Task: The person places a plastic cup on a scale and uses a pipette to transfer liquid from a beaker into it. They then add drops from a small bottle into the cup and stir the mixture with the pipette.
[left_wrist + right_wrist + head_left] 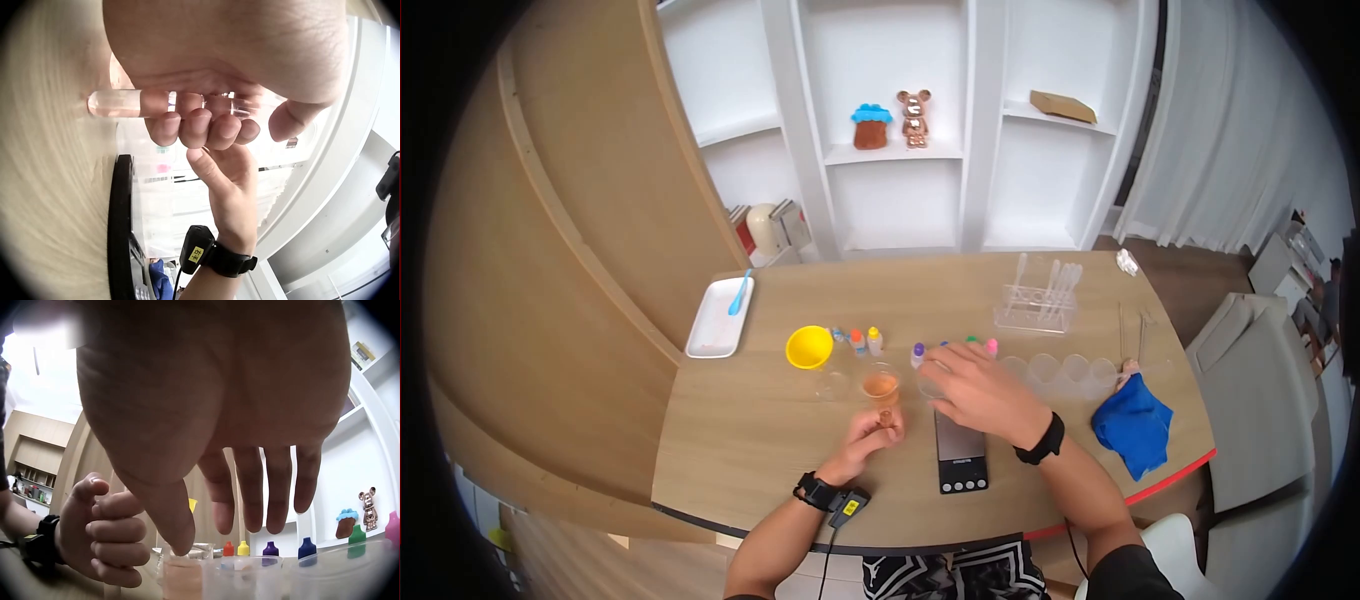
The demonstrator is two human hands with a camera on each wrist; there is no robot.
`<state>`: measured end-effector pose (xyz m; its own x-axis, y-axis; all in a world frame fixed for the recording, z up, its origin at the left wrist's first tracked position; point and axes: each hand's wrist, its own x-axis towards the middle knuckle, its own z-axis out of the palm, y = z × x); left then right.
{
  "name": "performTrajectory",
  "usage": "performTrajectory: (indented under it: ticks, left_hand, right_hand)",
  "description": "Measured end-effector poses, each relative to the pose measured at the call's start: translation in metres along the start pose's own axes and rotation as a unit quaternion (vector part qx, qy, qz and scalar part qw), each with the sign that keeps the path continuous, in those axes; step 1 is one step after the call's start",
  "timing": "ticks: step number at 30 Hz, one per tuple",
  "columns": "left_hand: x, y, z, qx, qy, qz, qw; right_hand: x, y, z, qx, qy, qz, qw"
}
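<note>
My left hand holds a clear test tube with its fingers curled round it, and pale orange liquid shows at the tube's rounded end. Just beyond this hand stands a clear plastic cup of orange liquid. My right hand hangs palm down over the far end of a black digital scale, fingers pointing down and spread, with nothing gripped between them. In the right wrist view, its thumb is close over the orange cup, and a clear cup stands under the fingers.
Several clear cups line up to the right, before capped dropper bottles. A test tube rack stands at the back right, a blue cloth at the right edge. To the left are a yellow bowl and a white tray.
</note>
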<state>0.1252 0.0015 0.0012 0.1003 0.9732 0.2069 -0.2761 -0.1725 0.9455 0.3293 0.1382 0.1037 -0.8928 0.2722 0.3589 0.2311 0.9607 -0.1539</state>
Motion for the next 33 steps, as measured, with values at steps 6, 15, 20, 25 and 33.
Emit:
performTrajectory:
  ticks: [6,15,20,25,33]
  left_hand:
    - [0.003,0.002,0.0,-0.008,-0.005,0.008,1.0]
    - [0.008,0.01,0.009,-0.016,0.003,0.024,1.0]
    - [0.008,0.009,0.007,-0.024,0.002,0.025,0.999]
    - [0.007,0.009,0.007,-0.033,0.005,0.028,0.999]
    - [0.005,0.009,0.006,-0.028,0.002,0.024,0.999]
  right_hand:
    - [-0.007,0.006,0.017,-0.044,0.009,0.006,0.999]
    - [-0.009,0.014,0.028,-0.035,0.009,0.007,0.999]
    - [-0.007,0.015,0.028,-0.042,0.029,0.0,0.999]
    - [-0.005,0.016,0.029,-0.026,0.028,0.0,0.999]
    - [-0.007,0.017,-0.007,0.063,0.049,0.003,0.997]
